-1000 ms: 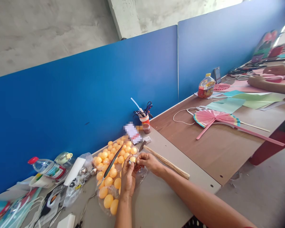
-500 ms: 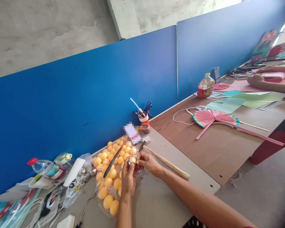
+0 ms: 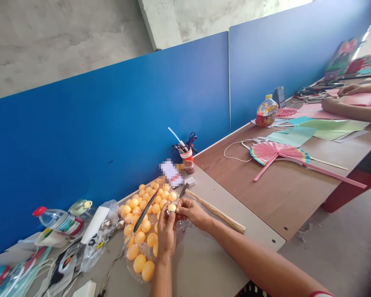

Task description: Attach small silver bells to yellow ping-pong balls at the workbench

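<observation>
A yellow-orange ball [image 3: 172, 208] partly covered in shiny silver foil sits in the fingers of my left hand [image 3: 167, 233], thumb on its near side. My right hand [image 3: 192, 213] pinches the right side of this ball; the exact bit between its fingertips is too small to make out. Behind and to the left of both hands spreads a clear plastic bag of orange balls [image 3: 139, 263], several of them. Across these balls lies a dark, slender curved tool [image 3: 144, 212]. Two silver balls [image 3: 106, 224] rest farther left.
A hammer [image 3: 216, 209] with a wooden handle lies right of my hands. At left are a red-capped bottle [image 3: 60, 220] and a white roll [image 3: 95, 225]. A cup of pens [image 3: 186, 155] stands by the blue partition [image 3: 111, 123]. Beyond are a pink paper fan [image 3: 276, 152] and another person's hands [image 3: 332, 105].
My hands keep nearly the same grip on the ball. The view has shifted slightly. At the far right, the other person's far hand has moved a little over the pink paper.
</observation>
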Available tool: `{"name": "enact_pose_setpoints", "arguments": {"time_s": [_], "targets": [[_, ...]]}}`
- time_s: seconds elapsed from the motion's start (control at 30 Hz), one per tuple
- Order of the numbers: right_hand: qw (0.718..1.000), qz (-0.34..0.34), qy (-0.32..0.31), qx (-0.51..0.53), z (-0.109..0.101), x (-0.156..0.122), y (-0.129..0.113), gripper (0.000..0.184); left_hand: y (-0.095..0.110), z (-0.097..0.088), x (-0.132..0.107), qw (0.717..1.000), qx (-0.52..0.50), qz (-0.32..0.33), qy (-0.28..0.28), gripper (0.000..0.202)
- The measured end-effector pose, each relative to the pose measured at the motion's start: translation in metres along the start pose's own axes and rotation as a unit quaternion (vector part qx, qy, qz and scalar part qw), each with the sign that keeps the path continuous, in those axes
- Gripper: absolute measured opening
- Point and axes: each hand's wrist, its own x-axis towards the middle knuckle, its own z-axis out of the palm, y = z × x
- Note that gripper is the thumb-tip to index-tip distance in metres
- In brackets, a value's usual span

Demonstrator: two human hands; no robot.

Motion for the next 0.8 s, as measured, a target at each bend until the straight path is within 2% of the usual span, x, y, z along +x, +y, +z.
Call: {"name": "enact_pose_setpoints", "arguments": {"time_s": [0.07, 0.13, 0.2, 0.23, 0.27, 0.37, 0.4, 0.43, 0.47, 0.7, 0.8], "targets": [[0.999, 0.003, -0.008, 0.032, -0.003, 0.001, -0.003, 0.034, 0.004, 0.002, 0.000, 0.999, -0.049, -0.008, -0.009, 0.046], [1.000, 0.000, 0.007, 0.007, -0.007, 0.003, -0.005, 0.029, 0.008, 0.000, 0.001, 0.996, -0.087, -0.021, -0.007, 0.043], [0.992, -0.016, 0.040, -0.116, -0.011, 0.004, -0.006, 0.017, 0.009, -0.003, 0.002, 0.994, -0.107, -0.034, 0.001, 0.043], [0.976, -0.031, 0.055, -0.208, -0.012, 0.003, -0.005, 0.009, 0.009, -0.005, 0.003, 0.993, -0.112, -0.037, 0.005, 0.044], [0.948, -0.044, 0.063, -0.310, -0.013, 0.003, -0.004, 0.002, 0.009, -0.007, 0.003, 0.993, -0.114, -0.039, 0.007, 0.046], [0.811, -0.049, 0.008, -0.582, -0.009, -0.003, 0.001, 0.021, 0.008, -0.009, 0.004, 0.993, -0.110, -0.036, -0.003, 0.052], [0.771, -0.040, -0.019, -0.635, -0.007, -0.005, 0.002, 0.022, 0.009, -0.009, 0.004, 0.993, -0.108, -0.036, -0.009, 0.053], [0.742, -0.030, -0.042, -0.668, -0.005, -0.007, 0.004, 0.020, 0.009, -0.008, 0.004, 0.993, -0.107, -0.038, -0.014, 0.052], [0.725, -0.023, -0.058, -0.686, -0.003, -0.008, 0.005, 0.017, 0.010, -0.007, 0.004, 0.993, -0.107, -0.041, -0.017, 0.051], [0.702, -0.015, -0.072, -0.708, 0.001, -0.010, 0.002, 0.014, 0.012, -0.004, 0.002, 0.993, -0.106, -0.053, -0.023, 0.025], [0.698, -0.030, -0.073, -0.711, 0.005, -0.012, 0.000, 0.016, 0.012, -0.004, 0.002, 0.992, -0.108, -0.054, -0.026, 0.023]]}}
